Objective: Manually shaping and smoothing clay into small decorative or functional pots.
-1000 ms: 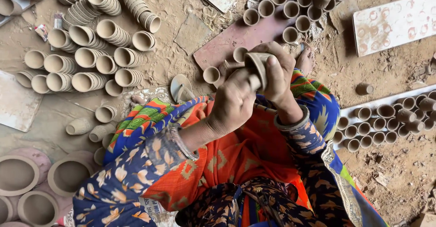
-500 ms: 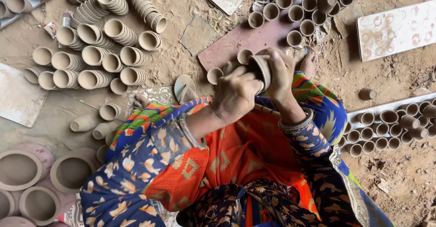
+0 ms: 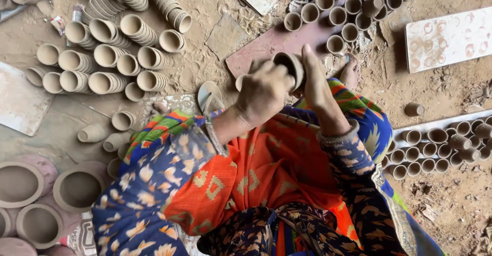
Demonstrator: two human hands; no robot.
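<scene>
nearest, lap in orange cloth point(image 3: 266, 169) w/ blue floral sleeves. just beyond, both hands meet at centre: left hand point(image 3: 264, 92) wraps round a small clay cup point(image 3: 291, 67), fingers closed on its side; right hand point(image 3: 319, 84) presses flat vs the cup's far side, fingers straight, pointing to 12. cup is up off the ground, mouth tipped toward 10.

a sandal point(image 3: 210, 94) lies at 9 of the hands. big clay pots point(image 3: 77, 187) at 8. nested cup stacks point(image 3: 110, 56) at 10, on sandy floor. reddish board point(image 3: 266, 43) w/ upright cups at 12–1, more cups in rows point(image 3: 441, 146) at 3–4.

risk, imo: clay looks raw, so too hard a squeeze could dent or crack the rim; a slip could drop it onto the cups on the board.
</scene>
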